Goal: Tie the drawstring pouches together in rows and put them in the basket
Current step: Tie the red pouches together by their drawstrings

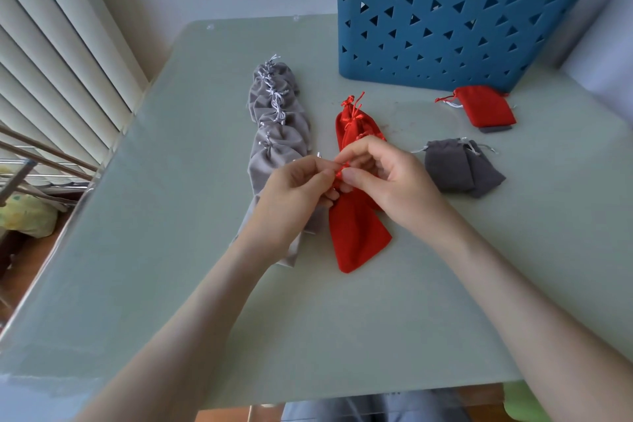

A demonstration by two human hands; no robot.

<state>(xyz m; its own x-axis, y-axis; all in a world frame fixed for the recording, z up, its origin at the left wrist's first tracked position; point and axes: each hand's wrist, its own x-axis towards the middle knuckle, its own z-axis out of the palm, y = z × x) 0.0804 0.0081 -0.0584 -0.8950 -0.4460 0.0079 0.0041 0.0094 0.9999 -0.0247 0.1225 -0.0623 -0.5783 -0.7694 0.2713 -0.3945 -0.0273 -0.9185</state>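
A row of several red pouches (pixel 356 233) lies at the table's middle, tied along their red drawstrings (pixel 354 113). My left hand (pixel 294 192) and my right hand (pixel 387 178) both pinch the red drawstring at the near end of this row, fingertips almost touching. To the left runs a long row of light grey pouches (pixel 279 137) tied together with white cords. The blue basket (pixel 445 24) with triangle holes stands at the back right.
A loose red pouch (pixel 486 106) lies in front of the basket, on a dark grey one. Two dark grey pouches (pixel 462 168) lie right of my hands. Window blinds (pixel 51 44) and a rack flank the table's left edge.
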